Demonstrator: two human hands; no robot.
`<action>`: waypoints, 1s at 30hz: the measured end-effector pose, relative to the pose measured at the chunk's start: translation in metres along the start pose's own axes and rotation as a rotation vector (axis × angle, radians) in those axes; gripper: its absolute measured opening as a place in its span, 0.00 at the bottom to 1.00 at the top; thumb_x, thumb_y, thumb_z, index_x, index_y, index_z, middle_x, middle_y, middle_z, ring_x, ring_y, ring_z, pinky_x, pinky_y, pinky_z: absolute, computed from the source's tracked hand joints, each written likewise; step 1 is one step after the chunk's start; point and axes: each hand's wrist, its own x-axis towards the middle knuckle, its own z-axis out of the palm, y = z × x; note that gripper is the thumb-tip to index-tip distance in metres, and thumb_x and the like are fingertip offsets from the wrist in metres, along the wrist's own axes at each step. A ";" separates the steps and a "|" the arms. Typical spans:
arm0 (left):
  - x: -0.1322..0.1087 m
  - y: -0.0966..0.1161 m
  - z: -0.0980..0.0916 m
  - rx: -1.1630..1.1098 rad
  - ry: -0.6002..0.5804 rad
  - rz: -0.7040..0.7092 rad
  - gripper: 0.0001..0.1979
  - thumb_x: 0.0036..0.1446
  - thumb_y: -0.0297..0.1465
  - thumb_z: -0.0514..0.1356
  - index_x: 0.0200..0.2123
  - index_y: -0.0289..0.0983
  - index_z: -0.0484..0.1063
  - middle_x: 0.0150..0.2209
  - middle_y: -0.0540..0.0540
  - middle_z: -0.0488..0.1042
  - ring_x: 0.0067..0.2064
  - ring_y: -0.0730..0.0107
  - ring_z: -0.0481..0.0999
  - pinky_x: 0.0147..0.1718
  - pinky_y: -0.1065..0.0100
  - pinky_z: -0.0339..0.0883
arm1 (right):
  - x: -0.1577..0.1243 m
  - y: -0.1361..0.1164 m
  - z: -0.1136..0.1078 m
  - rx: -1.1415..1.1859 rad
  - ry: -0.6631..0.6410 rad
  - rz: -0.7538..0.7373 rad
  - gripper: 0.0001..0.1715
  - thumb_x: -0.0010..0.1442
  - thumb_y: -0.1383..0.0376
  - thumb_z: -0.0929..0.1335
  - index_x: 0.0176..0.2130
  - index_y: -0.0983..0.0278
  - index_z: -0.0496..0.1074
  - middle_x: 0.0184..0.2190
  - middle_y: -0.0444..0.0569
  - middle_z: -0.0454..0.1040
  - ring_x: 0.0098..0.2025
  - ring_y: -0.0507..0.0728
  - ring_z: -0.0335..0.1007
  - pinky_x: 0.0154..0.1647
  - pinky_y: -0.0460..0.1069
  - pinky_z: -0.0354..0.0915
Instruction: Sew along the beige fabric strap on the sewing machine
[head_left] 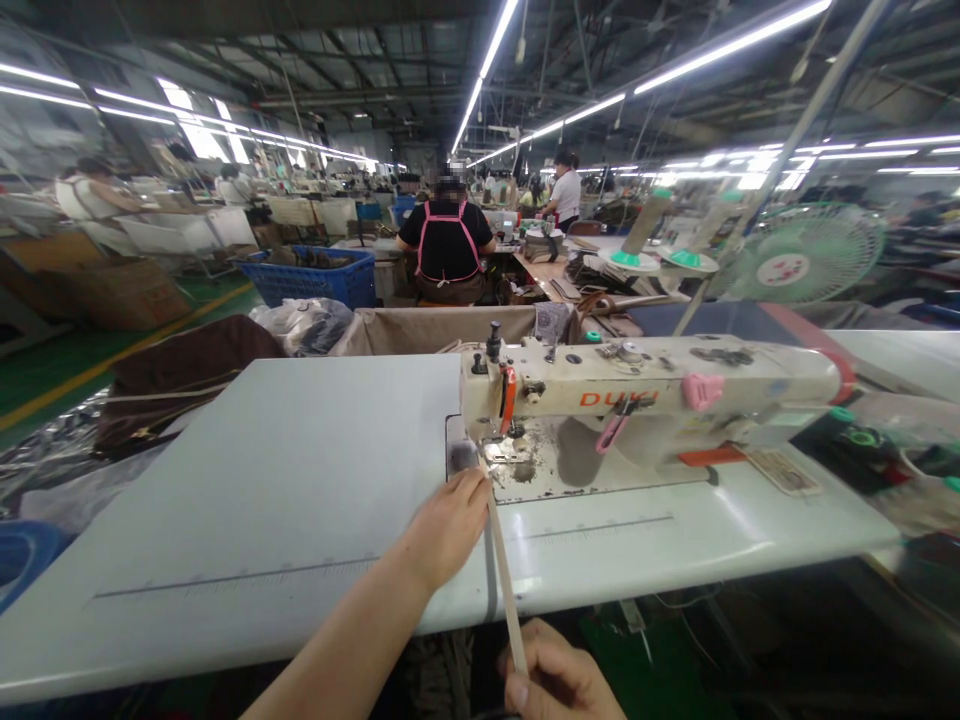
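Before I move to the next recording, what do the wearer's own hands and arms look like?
The left hand is ungloved, and the left forearm shows no sleeve, watch or cable. The right hand is ungloved too; its forearm is out of view, so any sleeve there can't be told.

strip [502,560] between left hand [457,510] and right hand [559,675]: looking matt, cloth-like | tabletop [337,450] beneath left hand: gleaming smooth, glossy | bed plate [541,467] just beyond it: showing scuffed metal | plastic bag [307,322] far beyond it, leftward: looking crinkled, shiny
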 end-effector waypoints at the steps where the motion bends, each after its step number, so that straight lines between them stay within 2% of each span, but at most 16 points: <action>1: 0.000 0.000 0.000 -0.001 -0.003 0.001 0.12 0.71 0.25 0.56 0.55 0.32 0.73 0.55 0.38 0.78 0.61 0.53 0.76 0.67 0.57 0.70 | 0.001 0.000 -0.001 -0.037 0.017 -0.019 0.25 0.65 0.44 0.76 0.32 0.62 0.79 0.34 0.46 0.71 0.38 0.57 0.67 0.43 0.50 0.63; 6: -0.001 0.000 0.000 -0.026 -0.018 -0.004 0.12 0.71 0.24 0.58 0.55 0.32 0.73 0.55 0.39 0.78 0.62 0.53 0.76 0.67 0.56 0.70 | 0.007 0.003 -0.001 -0.173 0.130 -0.031 0.21 0.67 0.46 0.74 0.38 0.61 0.82 0.37 0.49 0.76 0.42 0.60 0.72 0.48 0.52 0.66; 8: -0.001 0.000 0.000 -0.032 -0.016 -0.018 0.12 0.71 0.24 0.57 0.55 0.33 0.72 0.56 0.39 0.78 0.61 0.54 0.76 0.66 0.57 0.70 | 0.008 0.004 0.000 -0.086 0.135 0.035 0.22 0.67 0.44 0.74 0.45 0.60 0.83 0.38 0.50 0.79 0.42 0.60 0.73 0.48 0.52 0.67; 10: -0.001 0.000 0.000 -0.031 -0.013 -0.014 0.12 0.71 0.24 0.57 0.55 0.35 0.73 0.56 0.39 0.78 0.61 0.54 0.77 0.67 0.57 0.70 | 0.007 0.003 0.001 0.026 0.101 0.094 0.26 0.66 0.42 0.74 0.48 0.60 0.82 0.36 0.49 0.80 0.38 0.58 0.73 0.44 0.51 0.68; 13: -0.001 0.001 -0.002 -0.025 -0.008 -0.004 0.12 0.70 0.24 0.57 0.53 0.36 0.73 0.56 0.39 0.78 0.61 0.55 0.77 0.67 0.57 0.69 | 0.006 0.000 0.001 0.068 0.049 0.114 0.27 0.66 0.41 0.74 0.43 0.63 0.81 0.33 0.49 0.81 0.35 0.56 0.73 0.41 0.49 0.67; 16: 0.000 0.002 -0.003 -0.029 0.010 -0.027 0.11 0.69 0.24 0.56 0.52 0.36 0.73 0.55 0.38 0.78 0.60 0.55 0.77 0.67 0.57 0.69 | 0.005 -0.004 0.001 0.081 0.053 0.125 0.28 0.66 0.41 0.74 0.39 0.64 0.82 0.31 0.49 0.81 0.34 0.56 0.74 0.41 0.49 0.66; 23: -0.001 0.001 0.002 -0.062 0.012 -0.029 0.12 0.71 0.24 0.55 0.55 0.35 0.70 0.56 0.39 0.77 0.61 0.56 0.76 0.67 0.56 0.69 | 0.002 -0.008 0.002 0.113 0.035 0.145 0.28 0.66 0.42 0.74 0.37 0.65 0.83 0.31 0.51 0.82 0.34 0.56 0.75 0.41 0.49 0.67; 30: 0.000 0.000 0.001 -0.054 -0.001 -0.020 0.12 0.71 0.23 0.54 0.54 0.34 0.70 0.56 0.38 0.77 0.61 0.55 0.77 0.67 0.54 0.70 | 0.000 -0.010 0.005 0.107 0.042 0.166 0.33 0.64 0.38 0.74 0.35 0.65 0.83 0.30 0.50 0.81 0.33 0.56 0.74 0.41 0.50 0.67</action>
